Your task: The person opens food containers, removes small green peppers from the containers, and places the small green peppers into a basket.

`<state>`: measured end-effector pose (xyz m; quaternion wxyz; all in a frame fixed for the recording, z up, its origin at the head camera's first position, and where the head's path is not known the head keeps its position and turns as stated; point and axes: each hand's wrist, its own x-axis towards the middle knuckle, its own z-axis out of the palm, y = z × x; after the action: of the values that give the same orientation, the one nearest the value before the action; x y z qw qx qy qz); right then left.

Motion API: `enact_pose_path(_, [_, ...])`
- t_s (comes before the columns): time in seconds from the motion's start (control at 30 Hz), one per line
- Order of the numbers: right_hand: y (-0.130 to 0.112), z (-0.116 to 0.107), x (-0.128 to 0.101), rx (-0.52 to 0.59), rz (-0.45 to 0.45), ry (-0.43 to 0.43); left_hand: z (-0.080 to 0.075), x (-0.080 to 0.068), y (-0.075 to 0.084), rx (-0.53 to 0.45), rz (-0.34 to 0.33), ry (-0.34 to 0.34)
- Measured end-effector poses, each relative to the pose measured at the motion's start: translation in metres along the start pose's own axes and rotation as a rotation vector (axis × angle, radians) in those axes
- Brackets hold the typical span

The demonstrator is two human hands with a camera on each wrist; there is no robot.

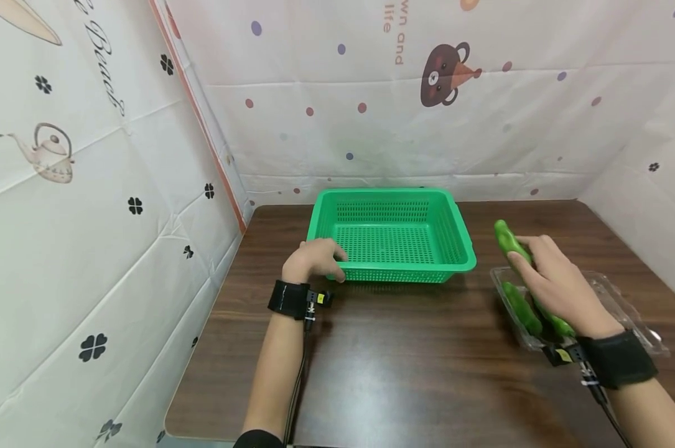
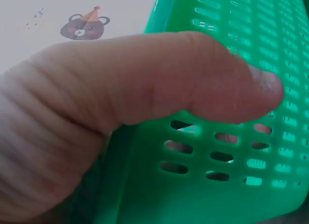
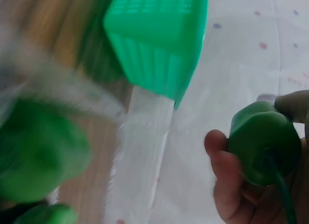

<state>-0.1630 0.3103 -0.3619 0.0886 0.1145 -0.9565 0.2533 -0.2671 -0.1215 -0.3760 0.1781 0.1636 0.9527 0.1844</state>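
Green cucumber is gripped by the right hand, fingers curled round it. The basket rim is clasped under the left hand fingers.

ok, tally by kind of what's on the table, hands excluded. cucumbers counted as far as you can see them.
Green basket: 1, left hand on its near corner
Clear plastic tray: 1
Green cucumbers: 3 visible: one held by the right hand at, two in the tray
Total: 5

Dark wooden table, patterned sheet walls
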Motion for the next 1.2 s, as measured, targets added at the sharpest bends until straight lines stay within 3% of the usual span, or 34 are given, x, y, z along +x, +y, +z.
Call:
enact_pose_path(0.43, [-0.042,0.013,0.069,-0.053,-0.221,-0.092,0.002,0.003,-0.001,-0.028,-0.003,0.011])
enact_pose_path(0.73, [-0.05,0.048,0.098,-0.057,-0.27,-0.143,0.004,0.003,-0.001,-0.035,-0.011,0.013])
enact_pose_path(1.2, [-0.046,0.072,0.108,0.005,-0.244,-0.161,0.003,0.003,0.002,-0.029,-0.012,0.014])
